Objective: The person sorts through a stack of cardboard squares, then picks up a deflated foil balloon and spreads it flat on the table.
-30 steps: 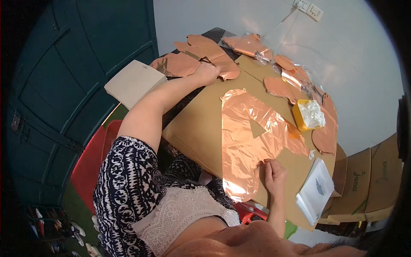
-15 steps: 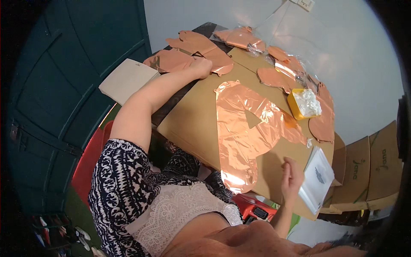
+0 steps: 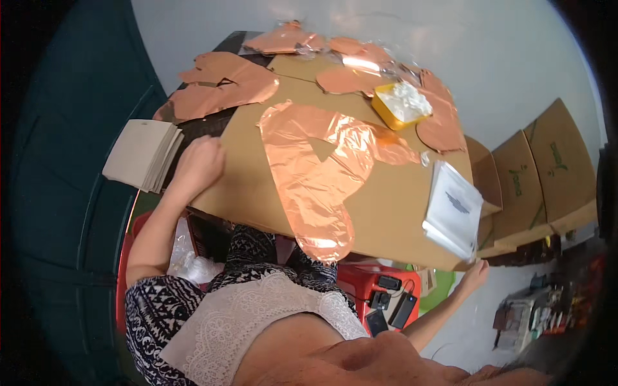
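Head view: rose-gold foil balloon (image 3: 315,183) flat on the cardboard-topped desk (image 3: 399,206), untouched. Left hand (image 3: 201,164) near left edge, right hand (image 3: 473,276) near right corner; I can't tell either grip. Seems between grasps; handling foil calls for reaching inward.

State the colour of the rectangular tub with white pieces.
The tub is yellow, clearest in the head view.

The cardboard-topped table (image 3: 393,212) bears copper foil shapes (image 3: 299,177), a yellow tub (image 3: 389,116), white packets (image 3: 454,212) and, seemingly, a beige stack (image 3: 138,154).
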The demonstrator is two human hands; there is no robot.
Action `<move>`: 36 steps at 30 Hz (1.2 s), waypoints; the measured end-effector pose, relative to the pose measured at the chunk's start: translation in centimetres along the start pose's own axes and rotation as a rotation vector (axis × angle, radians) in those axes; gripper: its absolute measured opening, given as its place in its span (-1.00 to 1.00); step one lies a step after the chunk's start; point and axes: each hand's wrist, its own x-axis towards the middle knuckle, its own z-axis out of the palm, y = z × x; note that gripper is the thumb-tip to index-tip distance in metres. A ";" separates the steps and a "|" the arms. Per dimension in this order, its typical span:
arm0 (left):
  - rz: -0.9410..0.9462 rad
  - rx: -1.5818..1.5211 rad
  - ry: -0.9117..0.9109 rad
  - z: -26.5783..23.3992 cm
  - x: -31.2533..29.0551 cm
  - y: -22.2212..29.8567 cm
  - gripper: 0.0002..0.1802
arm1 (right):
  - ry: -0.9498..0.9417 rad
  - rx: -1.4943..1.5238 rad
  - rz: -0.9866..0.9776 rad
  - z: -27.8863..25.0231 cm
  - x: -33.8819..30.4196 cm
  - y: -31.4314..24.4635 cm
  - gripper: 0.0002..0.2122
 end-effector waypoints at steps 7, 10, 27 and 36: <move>-0.207 0.035 0.077 2.4 -4.1 -3.4 -0.61 | -0.077 1.015 0.610 2.2 0.7 1.0 -0.64; -0.260 -0.029 0.065 2.9 -4.3 -3.2 -0.64 | -0.005 1.208 0.676 3.0 -0.2 -1.5 -0.64; -0.296 -0.009 0.265 5.2 -5.3 -2.0 -0.74 | -0.111 1.491 0.982 2.8 -0.6 -6.4 -0.60; -0.285 -0.038 0.315 5.5 -5.4 -1.8 -0.81 | -0.086 1.498 0.994 1.7 -0.6 -8.8 -0.63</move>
